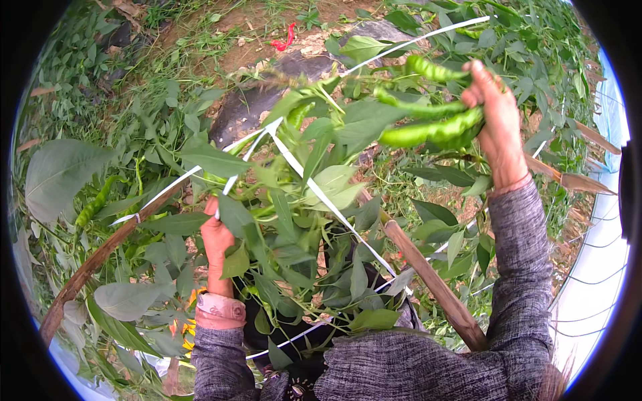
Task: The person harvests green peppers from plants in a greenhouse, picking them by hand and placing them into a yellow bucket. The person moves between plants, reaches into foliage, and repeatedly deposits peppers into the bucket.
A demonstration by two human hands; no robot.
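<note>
Several long green chili peppers (431,128) are bunched in my right hand (494,108), their tips pointing left. That hand is raised at the upper right, above the foliage. Lower and to the left, my left hand (219,235) is closed on the leafy pepper plant (286,215) in front of me. Leaves and a white strap (231,183) cover part of its fingers, so the exact stem it grips is hidden. Another green pepper (299,115) hangs among the leaves near the middle.
White straps (326,198) cross the plants. A wooden stake (110,250) leans at left, another wooden stake (431,280) at right. More green peppers (98,203) hang at left. A red pepper (286,39) lies on the soil. White plastic sheeting (592,250) runs along the right.
</note>
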